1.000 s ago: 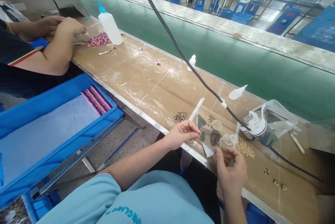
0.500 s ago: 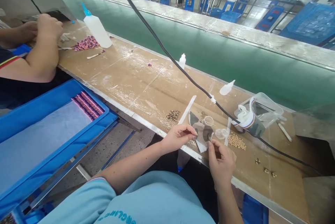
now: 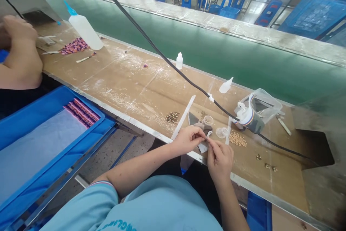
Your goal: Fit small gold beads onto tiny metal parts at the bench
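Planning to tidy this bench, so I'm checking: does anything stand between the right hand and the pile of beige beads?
Yes. A narrow white strip lies on the bench along the left side of the beads, between them and the right hand. A small clear plastic cup sits just left of that strip.

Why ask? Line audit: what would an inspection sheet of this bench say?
Surface: tan bench top, white dusty streaks.
Job's things: grey-brown sheet, small white piece, clear cups, gold-coloured beads.
Clutter: white strip, dropper bottles, clear plastic box.
Hands: left hand and right hand pinch the small white piece.
Cables: black cable crosses above the bench.
Surroundings: blue tray, co-worker's hand, blue stools.
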A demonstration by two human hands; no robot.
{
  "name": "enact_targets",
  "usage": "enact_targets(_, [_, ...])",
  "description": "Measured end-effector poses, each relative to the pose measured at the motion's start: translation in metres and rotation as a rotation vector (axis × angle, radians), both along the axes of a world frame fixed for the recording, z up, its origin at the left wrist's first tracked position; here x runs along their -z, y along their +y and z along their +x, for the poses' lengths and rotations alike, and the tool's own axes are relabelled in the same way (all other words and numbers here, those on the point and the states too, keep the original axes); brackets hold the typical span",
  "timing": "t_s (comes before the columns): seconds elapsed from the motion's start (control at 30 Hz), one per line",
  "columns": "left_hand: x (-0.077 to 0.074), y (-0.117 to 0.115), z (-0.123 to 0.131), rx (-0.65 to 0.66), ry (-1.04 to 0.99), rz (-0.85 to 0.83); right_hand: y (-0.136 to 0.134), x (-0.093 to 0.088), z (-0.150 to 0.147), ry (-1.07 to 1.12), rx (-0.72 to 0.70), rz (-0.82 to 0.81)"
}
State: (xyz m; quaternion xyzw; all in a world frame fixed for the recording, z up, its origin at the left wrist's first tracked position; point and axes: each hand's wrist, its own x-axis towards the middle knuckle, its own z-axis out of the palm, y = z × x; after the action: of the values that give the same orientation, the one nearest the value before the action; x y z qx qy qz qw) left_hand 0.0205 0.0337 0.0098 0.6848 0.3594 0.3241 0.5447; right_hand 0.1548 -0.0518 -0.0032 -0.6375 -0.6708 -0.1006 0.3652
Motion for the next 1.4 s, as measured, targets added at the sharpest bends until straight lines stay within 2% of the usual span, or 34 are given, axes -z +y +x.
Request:
enact_targets(0.17, [0.003,-0.001,-0.001,-0.007,0.009,0.053,0.0,-0.001,-0.003,-0.064,-0.001,0.0])
enact_targets(0.4, [0.006,-0.001,-0.006,-0.048,-0.116,-0.032,-0.002,-0.002,-0.005,-0.1,0.037,0.011])
enact_targets(0.5, [0.004,-0.002,-0.011,-0.036,-0.262,-0.145,-0.003,-0.001,-0.006,-0.067,0.058,0.021])
enact_targets(0.67, [-0.001,-0.003,-0.023,0.002,-0.466,-0.461,-0.004,0.002,-0.006,0.008,0.07,0.009])
enact_targets(0.8, [-0.001,-0.002,-0.03,-0.011,-0.538,-0.538,-0.004,0.002,-0.005,0.062,0.084,-0.004])
enact_targets(0.93, [0.001,-0.001,-0.034,-0.006,-0.579,-0.45,-0.004,0.002,-0.006,0.045,0.093,0.003])
enact_targets(1.13, [0.005,-0.003,-0.038,-0.031,-0.613,-0.133,-0.005,0.002,-0.005,0.045,0.085,0.015])
enact_targets(1.27, [0.009,-0.004,-0.04,-0.055,-0.575,0.021,-0.004,0.004,-0.003,0.038,0.076,0.028])
enact_targets(1.4, [0.008,-0.003,-0.041,-0.074,-0.577,0.033,-0.004,0.004,-0.004,0.058,0.096,0.015])
